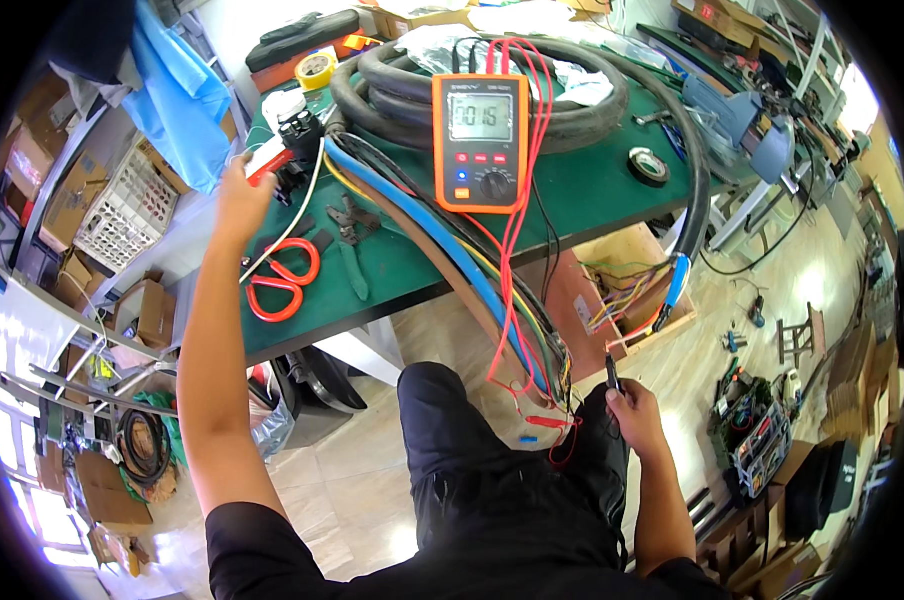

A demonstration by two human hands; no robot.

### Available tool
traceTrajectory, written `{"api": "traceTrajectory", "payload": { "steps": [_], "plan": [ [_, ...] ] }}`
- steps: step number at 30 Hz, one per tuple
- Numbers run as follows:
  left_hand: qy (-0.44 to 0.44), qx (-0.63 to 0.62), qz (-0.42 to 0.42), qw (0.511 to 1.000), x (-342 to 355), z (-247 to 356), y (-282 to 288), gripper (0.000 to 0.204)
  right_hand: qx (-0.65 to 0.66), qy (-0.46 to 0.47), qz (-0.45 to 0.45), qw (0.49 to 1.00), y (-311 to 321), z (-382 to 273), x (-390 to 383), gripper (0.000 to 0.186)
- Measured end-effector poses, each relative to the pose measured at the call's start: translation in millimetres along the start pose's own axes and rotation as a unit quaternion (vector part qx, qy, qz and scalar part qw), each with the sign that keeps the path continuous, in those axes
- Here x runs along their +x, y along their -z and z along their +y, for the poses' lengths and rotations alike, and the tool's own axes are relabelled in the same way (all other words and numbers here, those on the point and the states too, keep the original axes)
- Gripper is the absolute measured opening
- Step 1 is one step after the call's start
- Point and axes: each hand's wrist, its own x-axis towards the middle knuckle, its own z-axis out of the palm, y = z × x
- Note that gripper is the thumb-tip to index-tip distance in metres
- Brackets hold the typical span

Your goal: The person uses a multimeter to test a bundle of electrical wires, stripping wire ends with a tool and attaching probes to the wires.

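Observation:
At the left end of the green table my left hand [242, 200] is closed round a red-and-white object [269, 163] of a kind I cannot make out. It is right beside a dark, chunky item [297, 140]. Low on the right, over my knee, my right hand [634, 415] grips a black test probe [612, 372], its tip pointing up. An orange multimeter [480, 145] with a lit display leans against a coiled black cable [582, 120]. Red test leads [517, 255] hang from it. Stripped cable cores in blue [427, 225], brown and other colours droop over the table edge toward my lap.
Red-handled scissors [284, 280] and green-handled pliers [352, 255] lie near the table's front edge. Black tape [648, 167] and yellow tape [315, 70] are farther back. The cable's other blue end [678, 280] hangs over a wooden box [662, 328]. A tool case [757, 450] sits on the floor.

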Motion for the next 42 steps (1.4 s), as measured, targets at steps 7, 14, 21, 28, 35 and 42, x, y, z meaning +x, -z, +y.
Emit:
{"api": "traceTrajectory", "payload": {
  "steps": [7,14,21,28,35,42],
  "plan": [
    [-0.119,-0.309,-0.075,0.941,-120,144,23,0.032,-0.102,-0.002,0.004,0.995,11,2,1,0.040],
    [-0.136,-0.399,-0.317,0.850,-265,215,-31,0.022,-0.050,0.035,-0.017,0.998,24,-8,-13,0.035],
    [0.057,-0.433,-0.395,0.808,-341,215,-75,0.020,-0.072,0.018,-0.032,0.997,35,22,-19,0.033],
    [0.316,-0.419,-0.389,0.757,-398,164,-154,0.036,0.171,-0.060,-0.038,0.983,31,53,-55,0.047],
    [0.459,-0.576,-0.404,0.543,-412,161,-201,0.021,-0.053,0.023,-0.023,0.998,-11,58,-54,0.047],
    [0.439,-0.630,-0.443,0.462,-425,192,-135,0.017,-0.159,0.192,-0.073,0.966,-35,45,-61,0.050]
  ]
}}
